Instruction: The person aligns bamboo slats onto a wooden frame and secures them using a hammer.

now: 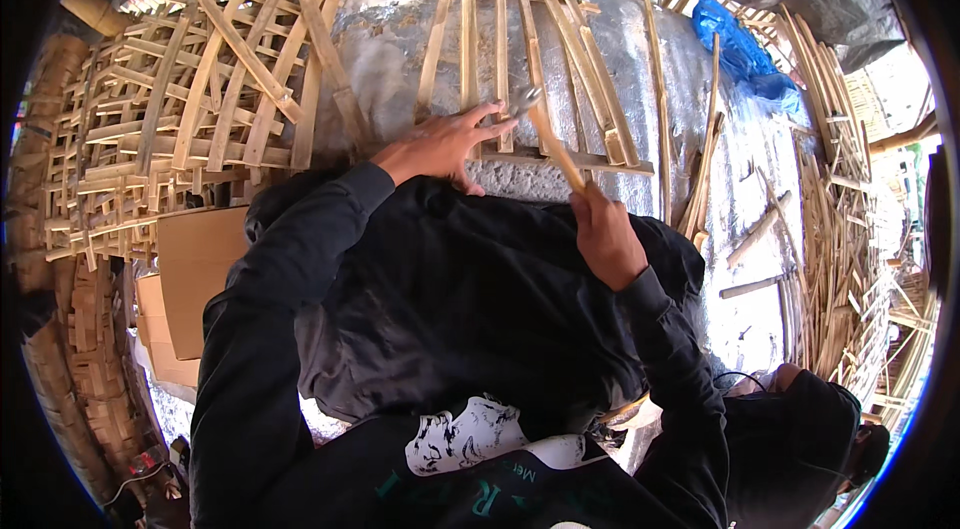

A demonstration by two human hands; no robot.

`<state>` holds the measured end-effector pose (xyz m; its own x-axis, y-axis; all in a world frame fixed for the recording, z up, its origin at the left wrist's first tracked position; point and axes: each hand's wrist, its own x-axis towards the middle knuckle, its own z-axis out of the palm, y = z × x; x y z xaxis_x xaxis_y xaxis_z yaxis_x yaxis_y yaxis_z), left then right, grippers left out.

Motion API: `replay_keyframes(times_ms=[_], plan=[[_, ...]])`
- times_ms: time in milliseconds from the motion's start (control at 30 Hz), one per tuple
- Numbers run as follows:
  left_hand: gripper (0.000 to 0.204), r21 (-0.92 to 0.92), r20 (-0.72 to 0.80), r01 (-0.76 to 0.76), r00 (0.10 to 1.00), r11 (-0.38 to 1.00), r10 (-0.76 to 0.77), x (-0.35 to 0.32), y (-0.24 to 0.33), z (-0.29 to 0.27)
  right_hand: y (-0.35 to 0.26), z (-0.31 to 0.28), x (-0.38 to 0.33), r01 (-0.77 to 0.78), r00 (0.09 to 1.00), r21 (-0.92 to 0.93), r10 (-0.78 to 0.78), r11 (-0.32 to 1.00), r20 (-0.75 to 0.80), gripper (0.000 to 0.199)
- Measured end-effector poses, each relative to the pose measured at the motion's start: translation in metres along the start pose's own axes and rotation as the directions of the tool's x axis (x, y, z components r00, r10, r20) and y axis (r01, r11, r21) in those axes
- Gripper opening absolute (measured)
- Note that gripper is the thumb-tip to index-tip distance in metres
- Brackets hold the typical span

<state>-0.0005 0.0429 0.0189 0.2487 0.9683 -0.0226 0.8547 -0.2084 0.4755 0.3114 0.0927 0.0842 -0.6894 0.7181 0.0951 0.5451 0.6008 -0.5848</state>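
My left hand [445,144] lies flat with fingers spread on a frame of upright bamboo slats [500,59] that rests on a silvery sheet-covered surface [380,59]. My right hand [603,229] is closed around the wooden handle of a hammer [552,144]. The hammer's metal head [524,101] is at the fingertips of my left hand, over the slats and a crosswise bamboo strip [570,161]. Both forearms are in black sleeves.
A pile of finished bamboo lattice panels [170,129] lies at the left. Loose bamboo strips [840,229] are heaped at the right, near a blue plastic sheet [740,49]. Cardboard pieces [185,279] sit at lower left. Another person in black [810,429] crouches at lower right.
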Motion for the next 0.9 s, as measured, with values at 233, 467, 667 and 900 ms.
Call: replay_keyframes(times_ms=[233,467,667,900], plan=[[0.122,-0.032,-0.012,-0.013,1.0,0.999,0.012,0.0,0.0,0.0,-0.007,-0.003,0.005,0.011,0.998,0.02,-0.01,1.0,-0.066,0.025],[0.126,0.038,0.006,0.019,1.0,0.999,-0.019,-0.003,-0.004,0.0,-0.001,-0.001,0.002,0.078,0.996,-0.045,-0.079,0.996,-0.039,0.024],[0.126,0.003,-0.028,-0.025,0.999,1.0,0.025,0.001,0.0,0.0,-0.003,0.008,-0.001,0.021,0.996,0.047,-0.017,0.999,-0.086,0.024],[0.122,0.016,-0.001,0.022,1.0,1.0,-0.022,-0.003,0.002,-0.006,-0.019,-0.008,0.005,-0.019,1.0,-0.026,0.019,0.999,-0.015,0.025]])
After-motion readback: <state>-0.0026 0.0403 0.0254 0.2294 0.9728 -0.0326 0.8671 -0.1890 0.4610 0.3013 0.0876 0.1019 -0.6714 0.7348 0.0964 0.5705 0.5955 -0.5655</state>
